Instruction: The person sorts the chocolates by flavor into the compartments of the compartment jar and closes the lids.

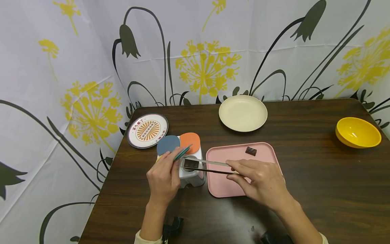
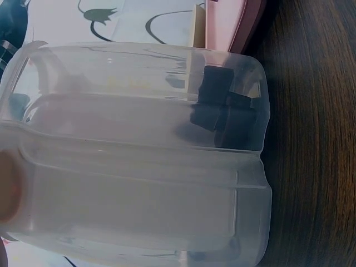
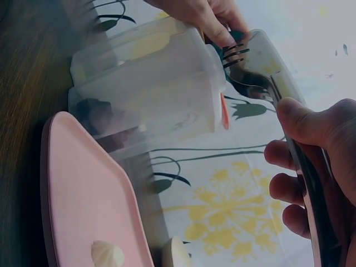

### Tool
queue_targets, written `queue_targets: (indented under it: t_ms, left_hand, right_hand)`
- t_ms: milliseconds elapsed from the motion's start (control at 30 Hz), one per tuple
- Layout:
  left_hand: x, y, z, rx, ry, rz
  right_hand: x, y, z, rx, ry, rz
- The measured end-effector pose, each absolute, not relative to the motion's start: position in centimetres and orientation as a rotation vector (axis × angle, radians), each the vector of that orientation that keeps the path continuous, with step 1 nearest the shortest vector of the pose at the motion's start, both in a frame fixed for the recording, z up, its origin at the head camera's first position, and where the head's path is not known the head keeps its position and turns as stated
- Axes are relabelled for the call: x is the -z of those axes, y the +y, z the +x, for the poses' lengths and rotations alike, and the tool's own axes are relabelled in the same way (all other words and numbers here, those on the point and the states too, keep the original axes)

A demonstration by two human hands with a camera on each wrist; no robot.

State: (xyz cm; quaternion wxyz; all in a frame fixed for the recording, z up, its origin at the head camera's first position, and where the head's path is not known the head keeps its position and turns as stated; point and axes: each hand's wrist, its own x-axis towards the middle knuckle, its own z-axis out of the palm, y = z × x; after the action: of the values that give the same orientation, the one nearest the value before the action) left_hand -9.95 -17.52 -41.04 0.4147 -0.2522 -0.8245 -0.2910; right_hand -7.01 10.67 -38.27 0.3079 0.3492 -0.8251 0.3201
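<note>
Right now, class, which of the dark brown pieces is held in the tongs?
The dark piece over the open compartment of the white container, pinched between the tongs that the right hand grips. The other piece lies loose on the pink tray.

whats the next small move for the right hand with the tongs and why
Probably lower the tongs and release. The right hand holds a dark piece in their tips right over the open compartment of the white container, while the left hand holds its teal lid up. Dark pieces already lie inside.
</note>
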Motion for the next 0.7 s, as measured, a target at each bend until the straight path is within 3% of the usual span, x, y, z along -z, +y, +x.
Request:
queue_targets:
  t_ms: [700]
  left_hand:
    - [40.98, -17.54, -10.05, 0.730, -2.053, -0.645]
  right_hand:
    - [38.24, 11.20, -6.95, -0.856, -2.214, 0.909]
